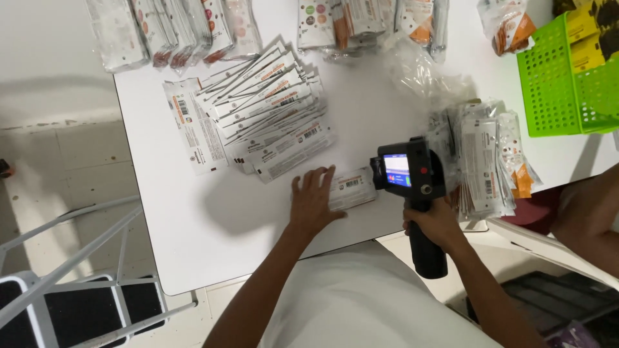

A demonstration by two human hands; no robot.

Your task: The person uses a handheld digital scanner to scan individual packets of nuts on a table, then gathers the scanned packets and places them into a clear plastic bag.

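My left hand lies flat on the white table, fingers spread, pressing down the left end of a long white sachet packet. My right hand grips the black handle of a handheld printer gun with a small lit screen facing me. The gun's head sits at the right end of that packet. A fanned spread of white packets lies beyond my left hand. A stack of similar packets stands right of the gun.
A green plastic basket holding yellow packs sits at the far right. More clear-wrapped packets line the table's far edge, with crumpled clear plastic nearby. A step ladder stands on the tiled floor at left. Another person's arm is at right.
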